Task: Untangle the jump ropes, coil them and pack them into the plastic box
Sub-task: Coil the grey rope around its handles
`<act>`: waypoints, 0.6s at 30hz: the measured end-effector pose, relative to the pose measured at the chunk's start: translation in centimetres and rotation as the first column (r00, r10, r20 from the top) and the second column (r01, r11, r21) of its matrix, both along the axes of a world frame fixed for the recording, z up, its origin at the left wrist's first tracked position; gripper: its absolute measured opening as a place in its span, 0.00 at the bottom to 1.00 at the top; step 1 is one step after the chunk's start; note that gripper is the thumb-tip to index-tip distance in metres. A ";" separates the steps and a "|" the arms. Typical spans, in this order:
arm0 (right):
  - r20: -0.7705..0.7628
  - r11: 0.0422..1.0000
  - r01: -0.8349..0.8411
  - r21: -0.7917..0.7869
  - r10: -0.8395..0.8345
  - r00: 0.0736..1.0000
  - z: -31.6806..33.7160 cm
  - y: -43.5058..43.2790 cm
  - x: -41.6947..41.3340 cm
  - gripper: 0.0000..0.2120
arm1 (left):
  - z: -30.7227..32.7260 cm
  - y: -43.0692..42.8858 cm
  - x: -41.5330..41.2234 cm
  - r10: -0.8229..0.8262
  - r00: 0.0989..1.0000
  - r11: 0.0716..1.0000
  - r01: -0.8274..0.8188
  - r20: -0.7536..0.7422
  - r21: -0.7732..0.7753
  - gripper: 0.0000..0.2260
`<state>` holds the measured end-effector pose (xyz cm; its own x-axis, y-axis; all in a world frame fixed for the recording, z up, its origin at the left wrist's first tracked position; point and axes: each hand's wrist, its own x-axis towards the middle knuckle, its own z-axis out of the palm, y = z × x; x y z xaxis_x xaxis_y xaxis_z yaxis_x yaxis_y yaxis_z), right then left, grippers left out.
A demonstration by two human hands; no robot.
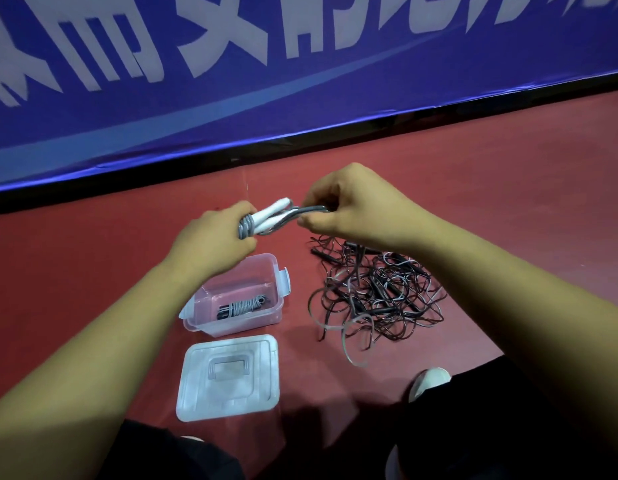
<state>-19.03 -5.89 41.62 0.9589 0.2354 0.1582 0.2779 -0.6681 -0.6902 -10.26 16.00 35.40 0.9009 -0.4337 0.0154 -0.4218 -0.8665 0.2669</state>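
Grey rope (246, 227) with white handles (274, 206) lies sideways between our hands, up off the floor (473, 202). Our left hand (210, 237) is nearer the plastic box (231, 323), right below it; its grip is curled tight round the coil. Our right hand (356, 206) pinches the loose loop. Tangled ropes (376, 299) lie beside the box.

box (278, 282) left of tangle (376, 296) | lid (227, 374) before box | coiled rope (241, 306) in box
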 end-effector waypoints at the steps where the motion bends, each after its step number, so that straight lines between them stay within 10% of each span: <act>1: 0.001 1.000 0.007 0.003 -0.007 1.000 0.0 0.0 0.1 0.09 | 0.0 -0.2 -0.1 0.008 1.000 0.999 -0.008 0.002 0.031 0.12; 12: 0.163 0.980 0.063 -0.189 -0.032 0.986 -0.9 -1.2 1.0 0.04 | -0.5 -3.3 -3.5 -0.214 0.975 0.927 0.220 -0.056 0.304 0.21; 18: 0.117 0.993 0.104 -0.063 -0.096 0.988 -1.2 -3.1 1.9 0.09 | -0.5 -2.8 -3.6 -0.499 0.825 0.862 0.506 -0.264 -0.047 0.11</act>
<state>-17.15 -8.96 40.46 0.9550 0.1532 0.2539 0.2809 -0.7415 -0.6093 -13.82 13.22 34.86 0.5282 -0.8245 -0.2029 -0.7192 -0.5615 0.4093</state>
